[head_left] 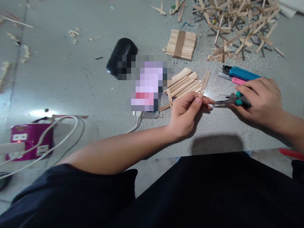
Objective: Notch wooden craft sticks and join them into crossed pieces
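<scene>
Between thumb and fingers my left hand (186, 110) pinches a wooden craft stick (205, 80), which points up and away. My right hand (261, 98) grips needle-nose pliers (229, 98) by their green and black handles. The jaws are apart and point left, their tips close to my left fingertips. Loose craft sticks (184, 82) lie in a pile just beyond my left hand. A blue utility knife (244, 73) and a pink-handled cutter (238, 81) lie beyond my right hand, which partly hides them.
A banded bundle of sticks (169, 44) lies further back, near joined stick shapes (242, 28) and wood shavings (220, 56). Left of the pile are a blurred-out phone (148, 84) on a white cable and a black rounded object (122, 57). A purple power strip (32, 136) sits far left.
</scene>
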Demonstrator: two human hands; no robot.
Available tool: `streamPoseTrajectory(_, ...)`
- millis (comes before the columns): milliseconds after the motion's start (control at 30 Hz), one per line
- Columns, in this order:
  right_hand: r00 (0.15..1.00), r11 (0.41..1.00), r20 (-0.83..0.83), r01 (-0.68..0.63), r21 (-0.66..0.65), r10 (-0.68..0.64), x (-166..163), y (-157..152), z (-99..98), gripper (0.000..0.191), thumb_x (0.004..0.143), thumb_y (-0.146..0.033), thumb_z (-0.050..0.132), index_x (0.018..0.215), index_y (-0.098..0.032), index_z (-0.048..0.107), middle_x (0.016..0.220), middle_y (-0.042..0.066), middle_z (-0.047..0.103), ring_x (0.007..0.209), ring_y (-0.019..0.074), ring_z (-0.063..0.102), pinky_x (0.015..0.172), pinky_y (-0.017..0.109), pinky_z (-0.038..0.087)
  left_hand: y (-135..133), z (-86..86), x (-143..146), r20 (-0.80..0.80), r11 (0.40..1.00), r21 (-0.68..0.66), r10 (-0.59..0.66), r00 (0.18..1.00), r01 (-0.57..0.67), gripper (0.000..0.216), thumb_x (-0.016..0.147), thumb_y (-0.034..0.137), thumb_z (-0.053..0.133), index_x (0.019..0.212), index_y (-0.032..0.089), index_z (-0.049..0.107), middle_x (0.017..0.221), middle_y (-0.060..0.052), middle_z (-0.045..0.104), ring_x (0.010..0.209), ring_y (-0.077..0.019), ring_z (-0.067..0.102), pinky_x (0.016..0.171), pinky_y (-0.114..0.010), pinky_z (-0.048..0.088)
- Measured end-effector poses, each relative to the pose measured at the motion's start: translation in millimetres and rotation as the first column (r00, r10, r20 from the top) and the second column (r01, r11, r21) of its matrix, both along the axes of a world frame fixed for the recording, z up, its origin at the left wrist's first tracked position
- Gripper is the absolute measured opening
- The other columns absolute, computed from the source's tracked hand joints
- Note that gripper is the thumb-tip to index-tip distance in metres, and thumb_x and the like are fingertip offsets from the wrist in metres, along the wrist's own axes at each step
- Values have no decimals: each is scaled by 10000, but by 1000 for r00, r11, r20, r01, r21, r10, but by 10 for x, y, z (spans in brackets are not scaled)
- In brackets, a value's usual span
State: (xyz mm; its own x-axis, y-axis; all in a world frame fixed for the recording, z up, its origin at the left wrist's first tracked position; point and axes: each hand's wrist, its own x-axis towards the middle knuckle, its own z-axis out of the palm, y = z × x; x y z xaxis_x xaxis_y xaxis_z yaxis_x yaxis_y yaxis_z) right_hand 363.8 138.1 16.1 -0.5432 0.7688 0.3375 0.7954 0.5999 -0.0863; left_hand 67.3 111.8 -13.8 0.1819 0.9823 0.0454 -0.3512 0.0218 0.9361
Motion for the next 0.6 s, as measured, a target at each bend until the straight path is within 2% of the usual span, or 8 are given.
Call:
streamPoseTrajectory(133,998,995,-62,-25,97,31,-3,36,-26,514,1081,-646,808,1413,-254,787,1253,140,870,1087,389,798,904,553,595,2,26,-4,-32,1000,-31,0,999,-1,475,1072,649,866,961,190,811,935,-67,880,721,-123,782,720,-249,691)
streamPoseTrajectory(233,988,983,-123,-71,168,92,-9,35,-18,482,1082,-621,833,1338,-213,808,1208,128,892,992,337,829,823,490,618,18,40,-22,-63,999,7,-39,997,39,470,1085,651,849,951,202,822,699,-5,743,573,-100,644,575,-224,585)
streamPoseTrajectory(333,982,989,-158,-85,117,103,-14,5,-15,410,1095,-584,831,1293,-225,821,1154,112,903,967,317,851,763,456,622,31,38,-50,-138,992,100,-57,989,71,457,1108,638,820,956,208,856,569,45,562,482,-85,478,456,-223,397)
streamPoseTrajectory(400,980,993,-172,-90,70,101,-13,-7,-28,398,1090,-610,827,1274,-256,828,1089,87,900,961,316,857,753,450,624,30,27,-70,-191,987,146,-43,981,72,447,1129,619,794,977,208,879,554,56,513,473,-78,419,445,-238,317)
streamPoseTrajectory(467,976,993,-190,-100,58,110,-8,-5,-50,406,1083,-651,817,1250,-280,832,1062,71,899,958,318,863,759,451,636,22,18,-90,-244,983,167,-38,969,81,452,1141,619,772,1009,204,894,562,54,518,493,-85,427,467,-253,326)
streamPoseTrajectory(600,964,987,-216,-145,61,155,0,16,-65,413,1063,-642,847,1266,-282,831,1095,92,903,983,330,869,780,467,663,2,32,-124,-337,980,156,-64,939,123,501,1141,660,739,1039,199,905,629,15,612,617,-135,585,552,-275,464)
